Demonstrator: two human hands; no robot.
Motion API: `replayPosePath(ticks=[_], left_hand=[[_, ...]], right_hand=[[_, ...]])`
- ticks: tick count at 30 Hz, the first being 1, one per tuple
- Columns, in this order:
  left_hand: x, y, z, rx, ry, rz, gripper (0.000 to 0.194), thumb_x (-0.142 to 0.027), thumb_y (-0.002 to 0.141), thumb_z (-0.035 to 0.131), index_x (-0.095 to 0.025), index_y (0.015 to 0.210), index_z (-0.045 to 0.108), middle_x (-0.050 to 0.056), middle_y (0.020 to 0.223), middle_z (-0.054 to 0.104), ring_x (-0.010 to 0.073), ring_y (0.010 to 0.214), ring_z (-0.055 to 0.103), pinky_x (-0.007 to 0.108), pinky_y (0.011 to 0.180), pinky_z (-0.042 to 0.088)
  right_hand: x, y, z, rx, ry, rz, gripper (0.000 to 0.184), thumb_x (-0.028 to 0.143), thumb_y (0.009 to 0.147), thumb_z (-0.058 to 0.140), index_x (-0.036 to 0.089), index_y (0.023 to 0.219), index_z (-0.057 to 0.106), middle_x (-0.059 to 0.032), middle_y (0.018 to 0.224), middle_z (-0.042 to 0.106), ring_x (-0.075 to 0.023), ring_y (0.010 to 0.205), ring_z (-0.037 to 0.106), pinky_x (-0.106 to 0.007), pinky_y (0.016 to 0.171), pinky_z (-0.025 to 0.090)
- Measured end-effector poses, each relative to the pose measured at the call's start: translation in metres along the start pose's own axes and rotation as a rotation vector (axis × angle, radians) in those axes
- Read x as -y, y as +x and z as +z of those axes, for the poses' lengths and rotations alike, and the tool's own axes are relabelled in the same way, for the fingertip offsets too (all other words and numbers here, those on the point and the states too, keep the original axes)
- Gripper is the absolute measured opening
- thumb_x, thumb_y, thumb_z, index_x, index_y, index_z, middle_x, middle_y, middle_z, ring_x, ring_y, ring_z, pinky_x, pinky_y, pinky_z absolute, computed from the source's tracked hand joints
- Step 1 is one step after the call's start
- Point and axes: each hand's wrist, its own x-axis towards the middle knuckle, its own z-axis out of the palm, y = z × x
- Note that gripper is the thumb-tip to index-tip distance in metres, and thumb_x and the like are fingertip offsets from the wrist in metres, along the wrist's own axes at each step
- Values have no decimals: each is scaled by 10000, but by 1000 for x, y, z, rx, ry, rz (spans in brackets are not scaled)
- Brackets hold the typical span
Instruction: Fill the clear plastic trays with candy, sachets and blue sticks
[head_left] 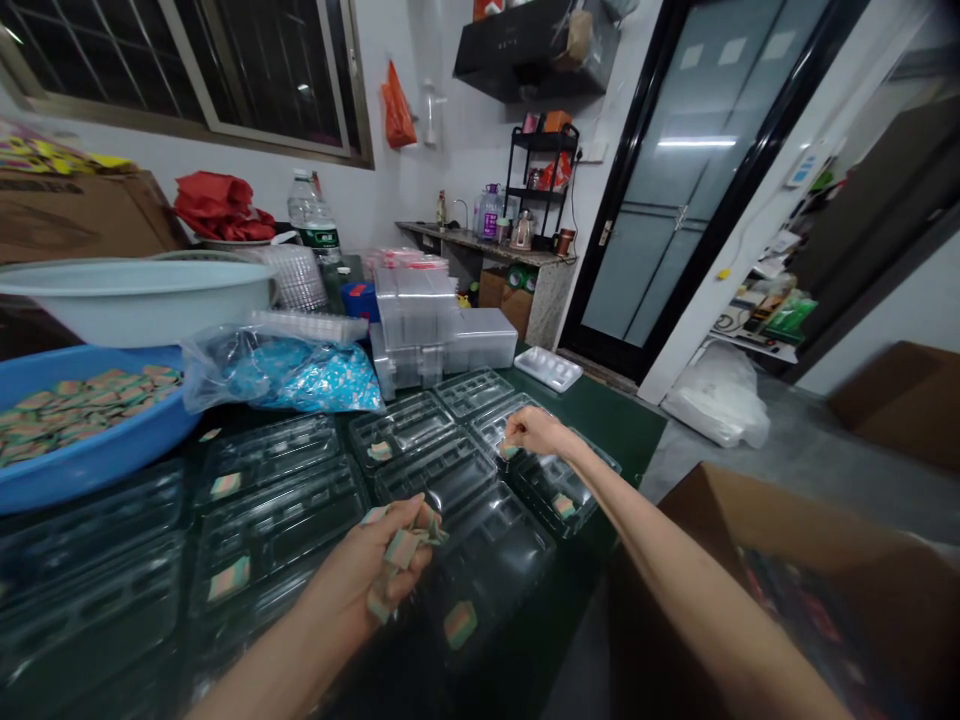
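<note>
My left hand [367, 550] is closed around several small flat pieces [403, 549], striped pink and green, and hovers over the clear plastic trays. Further off, my right hand [538, 430] is bent down with fingertips pinched on one such striped piece [509, 453], at a compartment of a clear tray [491, 420]. Single pieces or small stacks lie in other trays, among them a piece [564, 504] to the right, a piece [460, 625] near me and a piece [229, 578] on the left. Whether the pinched piece touches the tray I cannot tell.
A blue basin [97, 455] full of striped pieces stands at the left, below a pale basin [142, 300]. Behind the trays are a bag of blue packets [300, 370] and stacked clear boxes [420, 320]. An open cardboard box [720, 500] stands beyond the table's right edge.
</note>
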Motion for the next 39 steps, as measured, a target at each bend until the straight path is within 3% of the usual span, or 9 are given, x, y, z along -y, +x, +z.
replayPosePath(ticks=[4,10,14,19,27,32,39], left_hand=[[1,1,-3,6,26,-10,200,-310,757,557,-115,714,569,-10,476,470,35,340,376,104,264,212],[3,4,-3,29,-3,-4,188,-301,732,588,-116,695,580,-4,502,480,43,366,402,104,261,220],[2,2,-3,10,9,-13,204,-308,746,569,-108,711,586,-12,475,463,33,337,362,108,256,221],[1,1,-4,-4,6,6,186,-298,726,595,-112,727,581,-8,521,482,42,368,406,110,260,236],[3,2,-7,17,2,1,191,-306,732,588,-115,746,581,-7,522,484,38,352,387,115,258,233],[6,4,-12,48,36,-10,253,-371,737,573,-121,778,586,-3,498,494,30,326,356,118,264,225],[5,1,-6,18,28,-6,204,-327,743,572,-124,764,574,0,505,501,36,334,367,117,264,217]], right_hand=[[4,-1,3,23,-108,-36,76,150,661,578,185,660,646,26,675,625,-106,636,548,-173,544,340],[14,-10,8,-42,-226,-32,93,196,685,583,205,766,627,-4,790,622,-147,756,549,-203,621,345],[14,-16,14,-91,-252,-38,74,182,711,540,188,685,609,-27,776,611,-157,741,541,-220,605,330],[7,-15,13,-127,-200,-44,35,194,690,586,190,721,601,2,753,609,-129,697,536,-204,602,337],[-2,2,15,-87,-84,21,54,178,708,604,150,740,637,5,673,647,-90,579,567,-151,500,363],[7,-3,20,-105,-163,58,51,189,688,605,197,686,655,3,700,657,-131,660,589,-187,541,368],[22,-8,17,-98,-352,6,100,150,687,554,184,630,629,-55,701,643,-185,726,576,-235,600,360]])
